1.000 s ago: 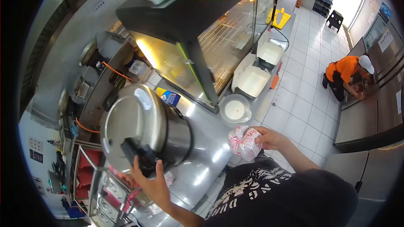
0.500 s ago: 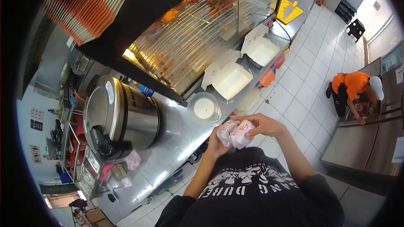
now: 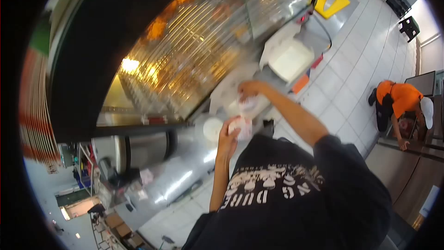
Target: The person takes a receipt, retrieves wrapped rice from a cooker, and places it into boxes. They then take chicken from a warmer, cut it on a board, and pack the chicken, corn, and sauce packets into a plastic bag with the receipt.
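My left hand (image 3: 228, 140) is closed round a white paper-wrapped packet with red print (image 3: 244, 128), just in front of my shirt and beside a round white tub (image 3: 213, 129). My right hand (image 3: 250, 90) reaches forward over the nearer open takeaway box (image 3: 226, 93). Its fingers point down and grip a second wrapped packet (image 3: 247, 104), blurred by motion. Hand and packet hide much of that box's tray. Behind it stands another open takeaway box (image 3: 292, 58), with a pale inside.
A lit glass food warmer (image 3: 185, 55) with wire racks borders the counter (image 3: 180, 176). A large steel cooker (image 3: 145, 152) stands at left, a yellow tray (image 3: 331, 1) at the far end. At right, a person in an orange shirt (image 3: 401, 99) bends at a steel cabinet (image 3: 397, 166).
The two packets, held together before, are now apart. My right hand has carried one forward to the nearer box; my left keeps the other. The view has tilted and shifted.
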{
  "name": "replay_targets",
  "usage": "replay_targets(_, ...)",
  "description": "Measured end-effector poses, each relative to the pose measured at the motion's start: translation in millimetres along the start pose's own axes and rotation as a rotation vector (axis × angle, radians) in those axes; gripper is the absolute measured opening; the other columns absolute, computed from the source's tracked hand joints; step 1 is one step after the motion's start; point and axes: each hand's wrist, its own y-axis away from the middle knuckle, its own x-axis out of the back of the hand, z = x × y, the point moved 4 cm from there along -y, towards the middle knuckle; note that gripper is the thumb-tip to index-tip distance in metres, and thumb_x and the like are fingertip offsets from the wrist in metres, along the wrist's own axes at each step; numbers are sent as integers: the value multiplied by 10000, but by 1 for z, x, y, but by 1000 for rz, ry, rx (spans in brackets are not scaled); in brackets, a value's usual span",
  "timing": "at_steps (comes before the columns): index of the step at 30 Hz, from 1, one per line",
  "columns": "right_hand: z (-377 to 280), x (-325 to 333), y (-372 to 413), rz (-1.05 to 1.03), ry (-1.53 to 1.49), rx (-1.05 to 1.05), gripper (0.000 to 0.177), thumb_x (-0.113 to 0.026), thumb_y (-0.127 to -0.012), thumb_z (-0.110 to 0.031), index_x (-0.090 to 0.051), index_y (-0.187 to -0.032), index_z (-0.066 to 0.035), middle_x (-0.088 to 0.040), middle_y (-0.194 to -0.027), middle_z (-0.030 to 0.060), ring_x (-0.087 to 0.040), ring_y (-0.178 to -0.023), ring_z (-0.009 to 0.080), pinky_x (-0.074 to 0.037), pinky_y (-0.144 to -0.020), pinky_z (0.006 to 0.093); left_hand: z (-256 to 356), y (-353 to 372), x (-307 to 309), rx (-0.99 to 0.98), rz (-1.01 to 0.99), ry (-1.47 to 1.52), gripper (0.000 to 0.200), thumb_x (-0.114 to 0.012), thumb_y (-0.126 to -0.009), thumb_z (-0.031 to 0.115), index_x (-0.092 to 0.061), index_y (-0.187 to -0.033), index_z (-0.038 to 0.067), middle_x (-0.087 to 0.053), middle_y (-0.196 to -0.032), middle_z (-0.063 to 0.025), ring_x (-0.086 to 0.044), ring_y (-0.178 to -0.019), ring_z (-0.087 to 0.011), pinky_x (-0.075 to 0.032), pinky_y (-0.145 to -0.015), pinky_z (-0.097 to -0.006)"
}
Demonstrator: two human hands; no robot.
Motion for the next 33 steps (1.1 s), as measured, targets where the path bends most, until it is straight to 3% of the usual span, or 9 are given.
replay_targets(3, -13, 12, 51, 310, 65, 326, 508, -760, -830, -388, -659, -1224, -84, -678, -1172, 119, -644, -1070, 284, -492, -979, 384, 9, -42, -22, -76, 22, -405, 618, -781, -783, 7, -507, -1337, 21, -587, -1282, -142, -578, -1185, -221, -468, -1020, -349)
replay_targets(5, -21, 39, 100, 169, -307, 373, 493, -738, -874, -328, -619, -1277, -69, -651, -1228, 96, -617, -1113, 256, -478, -989, 373, 13, -67, -52, -80, 1, -500, 679, -809, -760, 17, -484, -1356, 36, -589, -1258, -127, -577, -1179, -218, -469, -1013, -343)
replay_targets(11, 66, 73, 151, 184, -1019, 181, 362, -727, -901, -235, -625, -1175, -21, -662, -1094, 50, -607, -1039, 141, -488, -916, 301, -1, -118, -131, -219, -67, -634, 865, -856, -717, 54, -395, -1449, 81, -426, -1416, -148, -409, -1349, -269, -429, -1076, -429)
replay_targets(18, 172, 166, 93, 534, -385, 130, 350, -716, -850, -216, -624, -1152, -63, -664, -1081, 146, -632, -1039, 258, -491, -915, 361, -41, -75, -52, -492, 1051, -1580, 586, -694, -874, 153, -419, -1341, -72, -385, -1408, -276, -352, -1338, -421, -274, -1136, -510)
replay_targets(21, 196, 168, 71, 448, -249, 249, 346, -670, -863, -185, -606, -1188, -85, -639, -1142, 178, -608, -1089, 348, -474, -963, 398, -57, -82, -55, -393, 1211, -1388, 625, -685, -856, 135, -386, -1359, -84, -386, -1395, -269, -381, -1309, -428, -302, -1129, -488)
replay_targets(27, 198, 232, 163, 1045, -160, 155, 349, -620, -888, -107, -571, -1225, -33, -632, -1187, 216, -598, -1105, 384, -468, -981, 452, -80, -102, -21, -417, 1431, -1230, 653, -674, -897, 179, -356, -1401, -86, -454, -1315, -268, -467, -1232, -434, -379, -1072, -482)
replay_targets(30, 232, 206, 161, 865, -263, 19, 313, -634, -899, -106, -583, -1189, 0, -682, -1048, 214, -661, -969, 368, -523, -889, 436, -91, -96, 15, -466, 1426, -1527, 579, -667, -924, 246, -465, -1330, -115, -569, -1235, -314, -577, -1086, -411, -474, -946, -426)
replay_targets(31, 239, 203, 156, 733, -323, -14, 299, -640, -904, -108, -589, -1173, 12, -699, -993, 210, -683, -916, 359, -543, -852, 426, -84, -102, -1, -426, 1339, -1239, 510, -644, -944, 297, -568, -1225, -122, -640, -1116, -294, -625, -977, -383, -500, -870, -428)
replay_targets(33, 244, 201, 161, 747, -465, 108, 265, -652, -915, -115, -605, -1132, 30, -708, -909, 184, -703, -840, 317, -557, -792, 381, -77, -110, -29, -33, 1316, -1077, 497, -612, -966, 348, -628, -1118, -125, -686, -974, -247, -658, -856, -344, -518, -790, -413)
